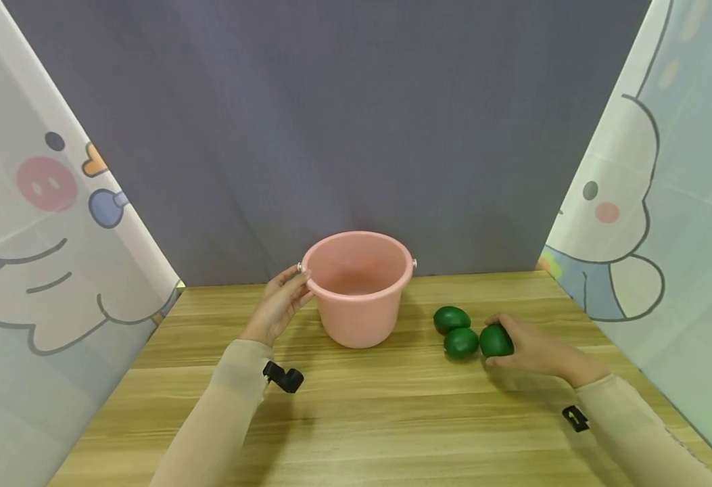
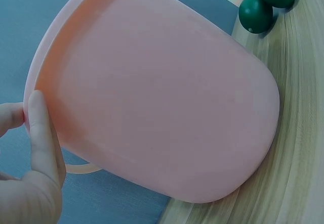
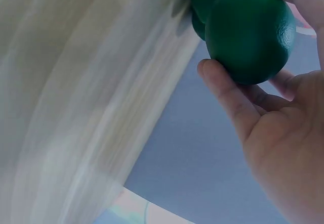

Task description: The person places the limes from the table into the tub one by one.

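Observation:
A pink bucket stands upright on the table toward the back, its mouth facing up. My left hand pinches its rim at the left side, and the left wrist view shows the fingers on the rim. To the bucket's right, my right hand grips a glossy dark-green oval fruit between thumb and fingers, low over the table. Two more such fruits, a rear one and a front one, lie against each other just left of the held one.
The wooden table ends at a dark grey cloth close behind the bucket. Cartoon-printed panels flank it, one on the left and one on the right. A white handle knob sticks out from the bucket's right side.

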Demonstrator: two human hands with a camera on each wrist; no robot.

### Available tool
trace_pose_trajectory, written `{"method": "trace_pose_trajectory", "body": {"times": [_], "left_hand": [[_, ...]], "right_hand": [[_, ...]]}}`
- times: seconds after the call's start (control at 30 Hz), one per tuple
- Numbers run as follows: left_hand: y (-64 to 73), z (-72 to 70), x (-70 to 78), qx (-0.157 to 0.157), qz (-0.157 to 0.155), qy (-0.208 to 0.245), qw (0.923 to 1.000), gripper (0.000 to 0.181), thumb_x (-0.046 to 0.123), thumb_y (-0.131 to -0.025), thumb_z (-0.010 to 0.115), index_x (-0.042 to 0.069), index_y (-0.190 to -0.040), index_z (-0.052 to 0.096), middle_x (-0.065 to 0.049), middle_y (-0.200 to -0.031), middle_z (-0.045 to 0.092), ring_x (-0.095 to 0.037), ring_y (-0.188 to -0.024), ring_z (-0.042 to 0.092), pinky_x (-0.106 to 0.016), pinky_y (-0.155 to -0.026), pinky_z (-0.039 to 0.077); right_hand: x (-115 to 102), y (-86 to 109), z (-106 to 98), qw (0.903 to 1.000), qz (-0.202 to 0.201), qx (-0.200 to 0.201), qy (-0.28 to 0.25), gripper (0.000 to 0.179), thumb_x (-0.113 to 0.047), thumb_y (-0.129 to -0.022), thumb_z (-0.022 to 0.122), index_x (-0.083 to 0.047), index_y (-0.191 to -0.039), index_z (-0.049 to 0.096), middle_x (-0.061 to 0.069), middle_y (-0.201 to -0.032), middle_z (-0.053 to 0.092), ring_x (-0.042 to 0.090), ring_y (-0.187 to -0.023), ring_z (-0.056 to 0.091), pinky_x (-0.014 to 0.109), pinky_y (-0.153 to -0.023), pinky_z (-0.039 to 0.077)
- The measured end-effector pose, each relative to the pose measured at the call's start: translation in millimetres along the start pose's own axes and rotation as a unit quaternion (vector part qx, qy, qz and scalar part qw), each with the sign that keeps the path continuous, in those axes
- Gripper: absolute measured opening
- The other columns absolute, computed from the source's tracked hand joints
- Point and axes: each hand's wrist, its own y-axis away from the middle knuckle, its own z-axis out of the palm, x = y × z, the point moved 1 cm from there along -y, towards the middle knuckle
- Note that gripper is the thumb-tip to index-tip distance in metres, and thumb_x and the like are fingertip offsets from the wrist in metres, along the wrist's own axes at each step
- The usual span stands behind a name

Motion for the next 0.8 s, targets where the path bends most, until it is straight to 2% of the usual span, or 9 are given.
{"method": "trace_pose_trajectory", "body": {"times": [0.43,0.63,0.8], "left_hand": [[-1.6,0.5,-0.7,0.007,-0.003,0.009,0.9999,0.075,0.018,-0.102,0.063,0.003,-0.159,0.017,-0.020,-0.136,0.044,-0.009,-0.089,0.061,-0.016,-0.087,0.056],[-0.5,0.5,-0.8,-0.001,0.002,0.000,1.0000,0.075,0.019,-0.102,0.062,0.003,-0.159,0.016,-0.020,-0.137,0.044,-0.008,-0.090,0.061,-0.016,-0.088,0.056],[-0.5,0.3,-0.6,-0.005,0.002,0.004,1.0000,0.075,0.019,-0.102,0.062,0.002,-0.159,0.016,-0.020,-0.138,0.043,-0.008,-0.091,0.061,-0.016,-0.088,0.055]], "right_hand": [[-9.0,-4.8,-19.5,0.9996,-0.005,0.020,-0.017,0.068,-0.024,-0.081,0.086,0.004,-0.131,0.050,0.014,-0.110,0.062,0.015,-0.084,0.061,0.030,-0.065,0.056],[-15.8,-8.2,-28.4,0.9994,-0.009,0.033,-0.004,0.068,-0.021,-0.082,0.085,0.005,-0.134,0.049,0.017,-0.114,0.061,0.016,-0.085,0.062,0.032,-0.065,0.058],[-20.5,-9.9,-33.6,0.9988,-0.016,0.046,0.001,0.068,-0.022,-0.084,0.084,0.005,-0.135,0.049,0.019,-0.120,0.060,0.021,-0.090,0.063,0.040,-0.071,0.060]]}}
